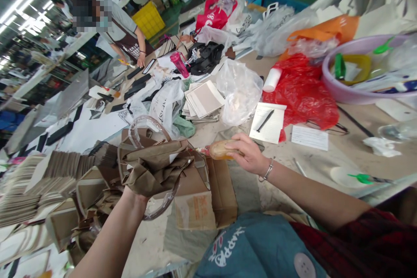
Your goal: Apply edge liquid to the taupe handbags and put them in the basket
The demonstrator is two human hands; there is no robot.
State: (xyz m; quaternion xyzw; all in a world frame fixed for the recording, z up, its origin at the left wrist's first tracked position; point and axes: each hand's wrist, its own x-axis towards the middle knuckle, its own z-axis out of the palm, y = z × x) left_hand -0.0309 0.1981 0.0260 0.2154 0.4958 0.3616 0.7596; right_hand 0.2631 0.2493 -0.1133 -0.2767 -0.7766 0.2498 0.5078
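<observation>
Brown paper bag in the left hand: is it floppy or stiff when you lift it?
Probably floppy: the brown paper bag sags in creased folds over the left hand. Likely light, since one hand carries it. Its clear handle holds a curve, so that seems stiffer.

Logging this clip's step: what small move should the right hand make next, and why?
Probably ease the amber bottle leftward until its tip meets the folded brown paper: the right hand points it that way, and the left hand holds the paper up.

Left hand (134,194) raised, clenched; right hand (250,154) reaches forward, gripping.
</observation>
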